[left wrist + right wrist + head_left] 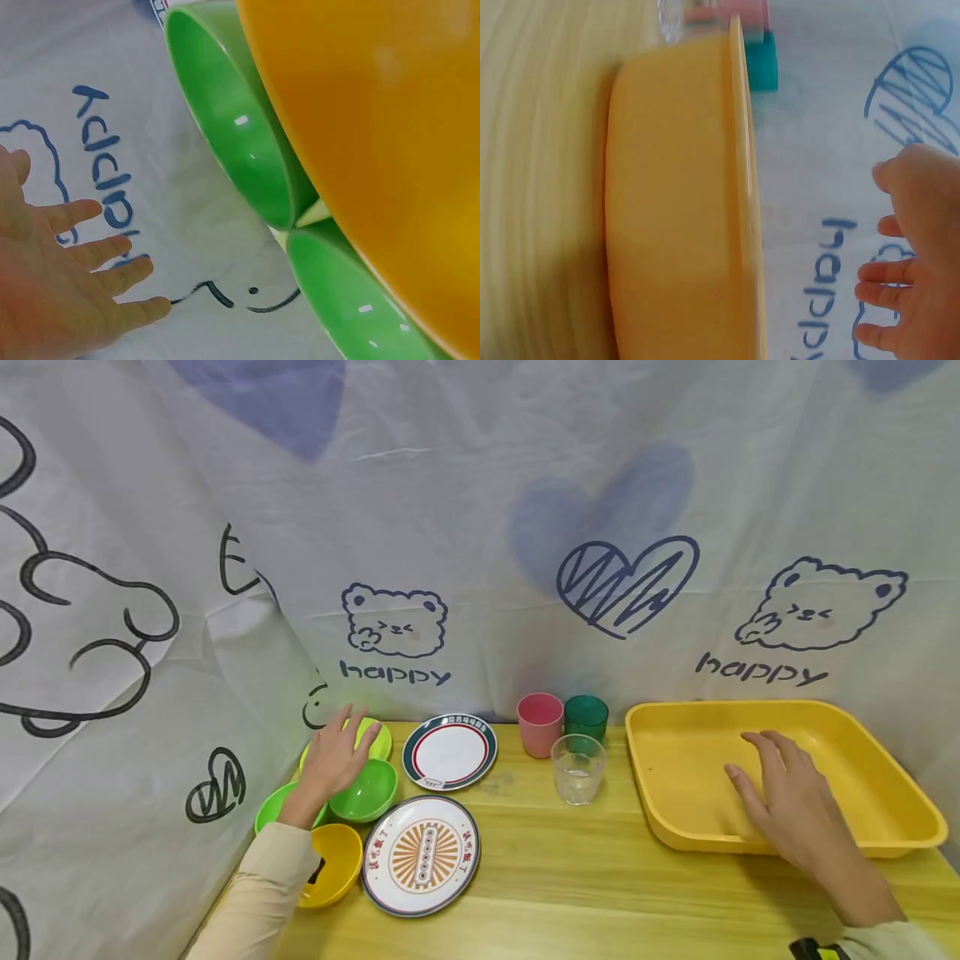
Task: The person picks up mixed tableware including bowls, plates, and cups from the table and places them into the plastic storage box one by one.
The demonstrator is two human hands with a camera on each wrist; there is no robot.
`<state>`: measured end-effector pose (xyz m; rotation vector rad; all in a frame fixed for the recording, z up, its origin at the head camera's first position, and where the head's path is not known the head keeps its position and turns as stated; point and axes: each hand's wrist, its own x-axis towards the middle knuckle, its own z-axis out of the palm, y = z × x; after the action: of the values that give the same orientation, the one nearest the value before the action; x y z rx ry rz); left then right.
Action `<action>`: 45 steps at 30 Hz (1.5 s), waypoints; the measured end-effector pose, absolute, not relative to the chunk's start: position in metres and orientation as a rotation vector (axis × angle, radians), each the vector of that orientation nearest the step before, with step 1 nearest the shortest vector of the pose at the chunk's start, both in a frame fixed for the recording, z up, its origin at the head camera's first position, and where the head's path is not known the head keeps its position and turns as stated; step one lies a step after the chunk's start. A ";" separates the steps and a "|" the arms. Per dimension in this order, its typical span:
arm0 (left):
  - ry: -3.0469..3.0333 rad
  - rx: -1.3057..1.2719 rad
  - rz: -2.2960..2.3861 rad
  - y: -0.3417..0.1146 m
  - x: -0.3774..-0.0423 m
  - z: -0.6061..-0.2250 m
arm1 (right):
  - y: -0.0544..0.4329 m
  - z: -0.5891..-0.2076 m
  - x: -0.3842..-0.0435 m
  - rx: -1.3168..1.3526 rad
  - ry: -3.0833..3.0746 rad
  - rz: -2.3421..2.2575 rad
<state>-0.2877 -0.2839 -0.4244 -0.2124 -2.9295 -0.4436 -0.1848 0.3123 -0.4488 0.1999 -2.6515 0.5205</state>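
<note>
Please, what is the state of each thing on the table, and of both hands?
Left hand: open, holding nothing
Right hand: open, holding nothing
Yellow tray: upright
Green bowls: open side up
Lime dish: partly hidden by left hand
Yellow bowl: open side up
Green-rimmed plate: face up
Orange-rayed plate: face up
Pink cup: upright
Teal cup: upright
Clear cup: upright; contents unclear

The hanging cloth [480,510] reads "happy" twice in dark blue letters, under the left bear drawing [396,622] and the right bear drawing [821,606]. The near plate [423,856] bears Chinese characters, seemingly ending "吃饭了", on both sides. The far plate's [450,752] rim lettering is too small to read.
</note>
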 end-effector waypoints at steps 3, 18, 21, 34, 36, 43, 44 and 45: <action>-2.927 -0.245 -0.500 -0.287 -0.289 -0.425 | 0.298 -0.450 -0.178 0.225 -2.599 0.571; -3.000 -0.570 -0.744 -0.245 -0.280 -0.446 | 0.234 -0.484 -0.165 0.318 -2.516 0.602; -3.062 -0.610 -0.734 -0.237 -0.277 -0.449 | 0.228 -0.490 -0.166 0.327 -2.539 0.561; -3.211 -0.627 -0.315 -0.208 -0.269 -0.449 | 0.217 -0.505 -0.167 0.314 -2.614 0.414; -3.201 -0.628 -0.245 -0.204 -0.267 -0.452 | 0.216 -0.507 -0.166 0.320 -2.600 0.404; -3.134 -0.640 -0.044 -0.196 -0.261 -0.457 | 0.214 -0.509 -0.167 0.340 -2.587 0.367; -3.141 -0.662 -0.052 -0.195 -0.262 -0.457 | 0.214 -0.509 -0.167 0.342 -2.589 0.362; -3.148 -0.682 -0.057 -0.194 -0.263 -0.457 | 0.214 -0.508 -0.166 0.341 -2.596 0.361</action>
<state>-0.2632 -0.1943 -0.4566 -0.6825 -3.1484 -0.0575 -0.1665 0.2138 -0.5085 0.3414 -2.5964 0.3613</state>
